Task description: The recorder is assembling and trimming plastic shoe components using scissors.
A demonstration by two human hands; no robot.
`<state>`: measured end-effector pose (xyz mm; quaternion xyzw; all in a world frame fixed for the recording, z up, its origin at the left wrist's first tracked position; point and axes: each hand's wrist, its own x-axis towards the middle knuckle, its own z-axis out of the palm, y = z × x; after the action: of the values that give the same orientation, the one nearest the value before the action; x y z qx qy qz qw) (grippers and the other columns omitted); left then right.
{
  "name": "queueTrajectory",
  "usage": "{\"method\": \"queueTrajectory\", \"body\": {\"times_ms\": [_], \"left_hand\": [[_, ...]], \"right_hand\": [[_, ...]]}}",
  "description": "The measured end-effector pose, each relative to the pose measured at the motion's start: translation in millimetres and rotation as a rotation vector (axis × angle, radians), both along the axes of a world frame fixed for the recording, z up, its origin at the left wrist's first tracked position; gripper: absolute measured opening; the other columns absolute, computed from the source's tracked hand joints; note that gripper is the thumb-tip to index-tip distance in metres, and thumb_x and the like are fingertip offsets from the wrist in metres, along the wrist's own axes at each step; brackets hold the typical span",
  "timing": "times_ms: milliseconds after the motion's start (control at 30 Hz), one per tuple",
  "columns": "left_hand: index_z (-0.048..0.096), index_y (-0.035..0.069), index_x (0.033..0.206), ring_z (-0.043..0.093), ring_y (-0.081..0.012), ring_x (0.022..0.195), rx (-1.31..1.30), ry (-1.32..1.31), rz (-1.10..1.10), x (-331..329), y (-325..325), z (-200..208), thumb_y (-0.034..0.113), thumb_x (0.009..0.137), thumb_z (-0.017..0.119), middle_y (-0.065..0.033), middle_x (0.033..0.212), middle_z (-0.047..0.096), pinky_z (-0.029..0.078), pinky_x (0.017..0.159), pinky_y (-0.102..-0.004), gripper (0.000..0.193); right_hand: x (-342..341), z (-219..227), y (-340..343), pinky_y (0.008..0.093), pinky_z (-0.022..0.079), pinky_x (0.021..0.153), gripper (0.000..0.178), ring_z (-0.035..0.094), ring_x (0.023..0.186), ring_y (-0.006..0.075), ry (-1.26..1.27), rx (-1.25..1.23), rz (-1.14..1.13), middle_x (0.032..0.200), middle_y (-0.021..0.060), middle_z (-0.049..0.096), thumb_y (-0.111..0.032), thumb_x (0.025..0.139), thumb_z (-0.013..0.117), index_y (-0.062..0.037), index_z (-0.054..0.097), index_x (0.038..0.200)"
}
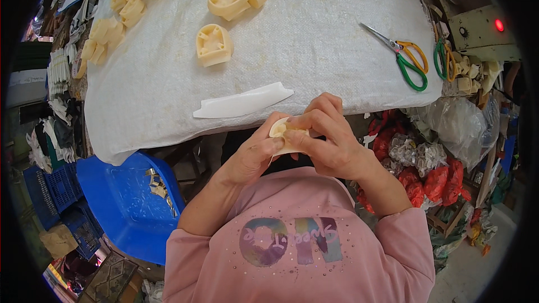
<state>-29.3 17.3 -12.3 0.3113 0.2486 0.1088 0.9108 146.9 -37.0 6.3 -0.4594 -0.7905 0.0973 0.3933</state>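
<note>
Both my hands meet just off the table's near edge, around a cream-coloured moulded part (287, 131). My left hand (259, 150) grips its left side, thumb on the rim. From the right, my right hand (325, 137) holds it too, thumb and fingers pressing at its hollow; the underside is hidden. Just beyond my hands lies a curved white strip (244, 101) on the table. Farther off are another cream part (214, 45), with a ribbed hollow facing up, and a rounder part (229, 0) with a similar piece leaning against it.
White woven sheeting (337, 39) covers the table. Scissors (401, 53) with green and orange handles lie at the right, blades partly apart. Several cream parts (104, 36) cluster at far left. A blue tub (120, 191) holding metal pieces stands lower left; red bags (443, 182) sit lower right.
</note>
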Motion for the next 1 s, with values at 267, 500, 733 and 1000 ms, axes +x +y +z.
{"method": "queueTrajectory", "body": {"times_ms": [267,500,733,1000], "left_hand": [[0.038,0.001,0.125,0.051,-0.0169,0.101,0.151,-0.071,0.068,-0.5,3.7,-5.3,0.048,0.085,0.054,-0.0103,0.108,0.051,0.040,0.090,-0.0307,0.063],[0.053,-0.002,0.114,0.055,-0.0156,0.088,0.795,0.129,0.542,-11.5,-8.7,3.1,0.026,0.088,0.065,-0.0110,0.099,0.055,0.044,0.076,-0.0261,0.040],[0.063,-0.004,0.091,0.053,-0.0124,0.074,1.209,0.304,0.674,1.5,-16.8,11.8,0.007,0.086,0.065,-0.0085,0.090,0.059,0.042,0.063,-0.0219,0.012],[0.062,-0.004,0.084,0.050,-0.0095,0.070,0.689,0.283,0.667,-0.7,-16.4,14.4,-0.001,0.086,0.061,-0.0051,0.081,0.057,0.039,0.061,-0.0210,0.004]], "right_hand": [[2.8,0.3,5.9,0.0386,0.033,0.072,0.036,0.047,0.075,0.0211,0.109,-0.027,-0.012,0.083,0.0019,0.053,-0.003,0.063,0.066,-0.0100,0.062,0.098],[11.1,4.8,3.2,0.0419,0.027,0.078,0.039,0.049,0.077,0.0200,0.016,-0.052,-0.114,0.085,0.0005,0.056,-0.003,0.063,0.069,-0.0122,0.063,0.100],[6.3,6.2,-1.7,0.0425,0.027,0.079,0.037,0.048,0.077,0.0200,-0.024,-0.109,-0.125,0.080,0.0018,0.051,-0.003,0.065,0.069,-0.0102,0.062,0.102],[3.2,10.1,-6.1,0.0452,0.028,0.080,0.038,0.045,0.079,0.0226,-0.125,-0.233,-0.091,0.078,0.0053,0.045,-0.001,0.066,0.064,-0.0061,0.057,0.104]]}}
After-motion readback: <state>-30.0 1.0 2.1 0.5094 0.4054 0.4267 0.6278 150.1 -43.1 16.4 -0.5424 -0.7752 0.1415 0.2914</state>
